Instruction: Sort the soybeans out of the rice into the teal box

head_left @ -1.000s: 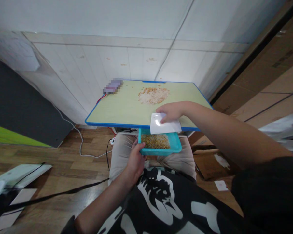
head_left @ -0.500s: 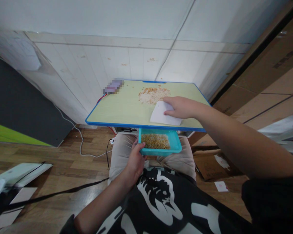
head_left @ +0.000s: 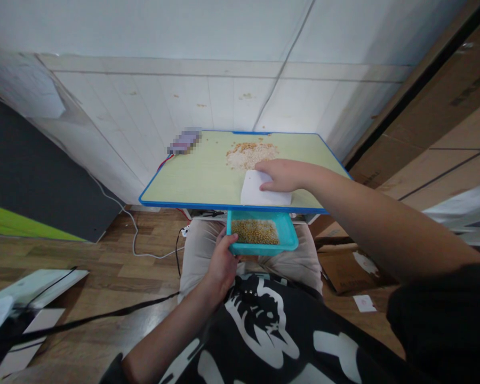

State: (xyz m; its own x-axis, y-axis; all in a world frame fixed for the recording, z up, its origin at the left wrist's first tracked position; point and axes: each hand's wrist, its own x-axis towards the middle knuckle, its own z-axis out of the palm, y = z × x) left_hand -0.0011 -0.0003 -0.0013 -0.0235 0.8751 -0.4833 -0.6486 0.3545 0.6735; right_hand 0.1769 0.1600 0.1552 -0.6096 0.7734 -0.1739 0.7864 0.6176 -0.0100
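A turquoise plastic tray rests over my lap, partly under the table's front edge. My left hand grips its left side, thumb over the rim. Yellow beans mixed with pale grains lie inside the tray. Above it, my right hand holds a white flat scraper-like sheet against the tabletop, its lower side near the front edge. Just beyond the sheet, a loose heap of white grains and yellow beans is spread on the table. The fingers of my right hand partly cover the sheet.
The small pale-green table has a blue rim and stands against a white wall. A blurred-out object lies at its far left corner. Cardboard boxes stand on the right. Cables run across the wooden floor at left.
My right hand has slid the white sheet a little to the left along the table, beside the heap. My left hand and the tray stay in place.
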